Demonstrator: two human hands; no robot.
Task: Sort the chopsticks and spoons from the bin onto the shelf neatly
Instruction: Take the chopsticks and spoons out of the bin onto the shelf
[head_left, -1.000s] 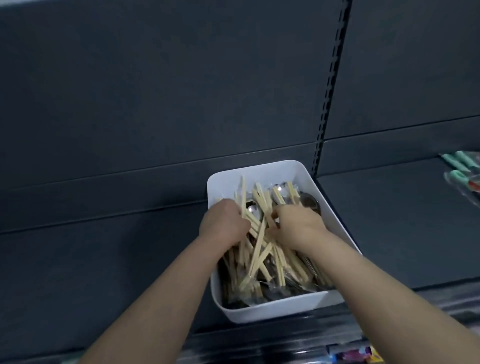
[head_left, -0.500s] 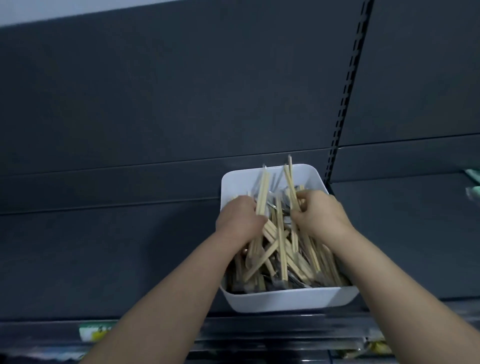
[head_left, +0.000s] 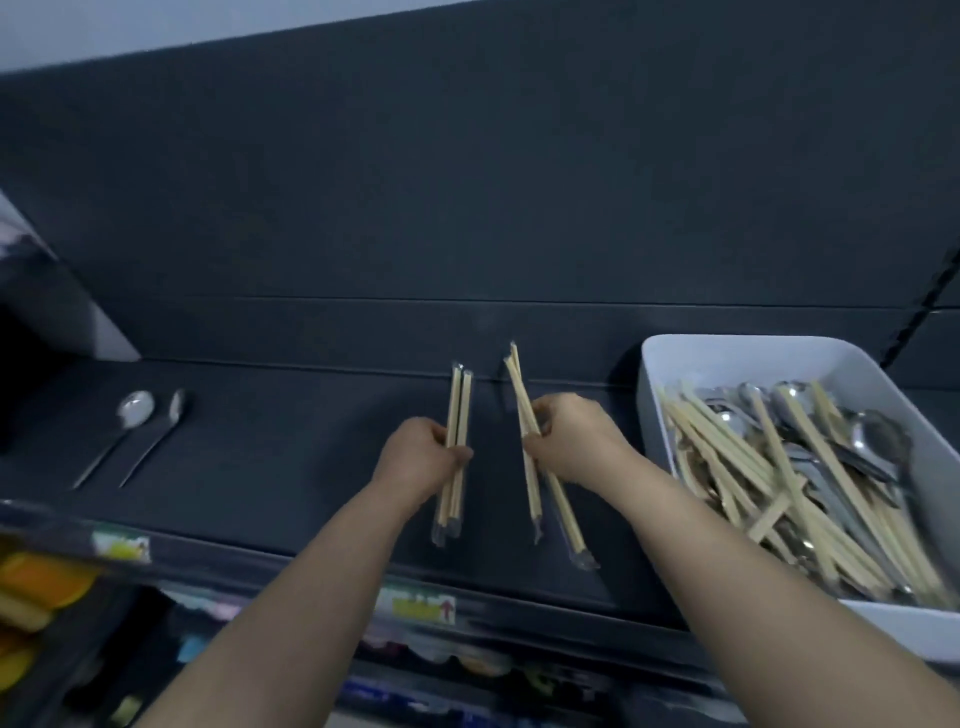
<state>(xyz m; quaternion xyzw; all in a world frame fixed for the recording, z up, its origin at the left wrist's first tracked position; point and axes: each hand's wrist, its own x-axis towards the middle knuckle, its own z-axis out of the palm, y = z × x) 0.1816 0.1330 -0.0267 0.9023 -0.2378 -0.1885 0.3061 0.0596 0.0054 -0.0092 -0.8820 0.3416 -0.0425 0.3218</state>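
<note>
The left grip (head_left: 421, 457) is curled tight round 1 pair of chopsticks (head_left: 460, 405) in a clear sleeve. The right grip (head_left: 571, 441) pinches a second bundle of chopsticks (head_left: 519, 387), which looks like 2 sleeved pairs splaying apart at their near ends. The count is hard to make out.

Both bundles hang over the middle of the shelf (head_left: 285, 467), side by side but apart. Whether their near ends touch the shelf cannot be told. The left pair's long axis runs almost straight from front edge to back edge. The right bundle is skewed, its far tips leaning left.

2 spoons (head_left: 137, 415) lie parallel near the shelf's left end, well apart from the chopsticks, with the left grip nearer to them. The bin (head_left: 727, 345) sits at the right end just beside the right forearm, holding a tangle of chopsticks and spoons.

Laying these down neatly likely means squaring the right bundle to match the left. The bin's right side is cut off, and the goods below the shelf are blurred.
</note>
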